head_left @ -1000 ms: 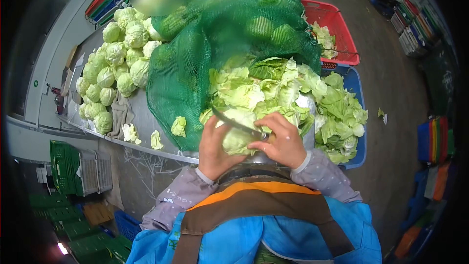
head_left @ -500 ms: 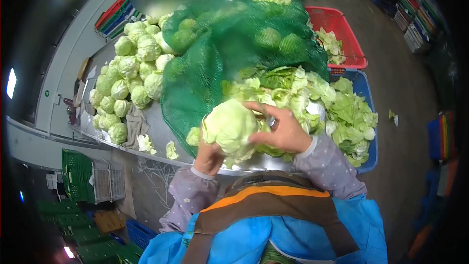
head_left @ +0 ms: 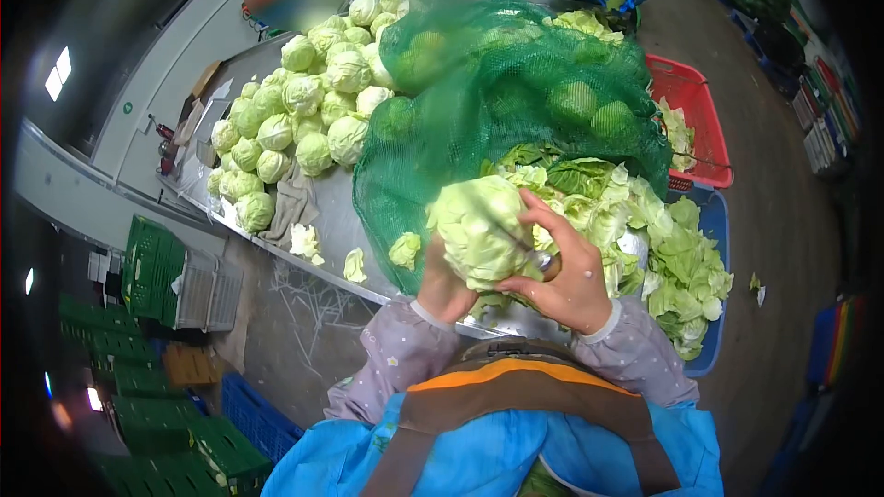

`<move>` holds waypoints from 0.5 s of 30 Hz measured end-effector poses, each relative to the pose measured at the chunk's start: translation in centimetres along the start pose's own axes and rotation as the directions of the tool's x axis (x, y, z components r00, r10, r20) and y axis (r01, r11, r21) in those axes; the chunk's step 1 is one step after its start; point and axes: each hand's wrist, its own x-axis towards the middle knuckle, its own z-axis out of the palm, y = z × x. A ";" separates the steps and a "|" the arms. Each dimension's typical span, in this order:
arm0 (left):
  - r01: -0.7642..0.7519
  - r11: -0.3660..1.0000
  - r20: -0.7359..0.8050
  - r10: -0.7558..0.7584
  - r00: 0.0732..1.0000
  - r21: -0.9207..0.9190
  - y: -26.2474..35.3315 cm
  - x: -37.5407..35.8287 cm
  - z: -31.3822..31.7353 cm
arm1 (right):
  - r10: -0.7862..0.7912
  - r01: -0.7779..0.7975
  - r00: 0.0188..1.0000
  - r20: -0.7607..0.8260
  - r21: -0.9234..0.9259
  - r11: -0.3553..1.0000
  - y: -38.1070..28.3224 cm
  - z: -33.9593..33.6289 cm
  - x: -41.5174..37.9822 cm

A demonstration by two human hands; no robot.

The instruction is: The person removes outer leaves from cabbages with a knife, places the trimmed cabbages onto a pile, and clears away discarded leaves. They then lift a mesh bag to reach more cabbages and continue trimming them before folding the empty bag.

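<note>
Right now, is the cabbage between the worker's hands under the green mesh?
No, the cabbage is uncovered between the left hand and right hand, with the green mesh behind it.

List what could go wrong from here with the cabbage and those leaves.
1. The cabbage is held up between the left hand and right hand; it might slip and roll off the table.
2. A blurred dark streak, possibly a blade, shows by the right hand; fingers could get nicked.
3. Leaves heap the blue crate; some may spill onto the floor.
</note>
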 end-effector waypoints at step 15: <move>0.311 0.751 0.070 -0.335 0.940 -0.582 0.7 0.6 -1.2 | 0.105 -0.230 0.962 0.254 0.535 0.813 3.2 -3.6 0.3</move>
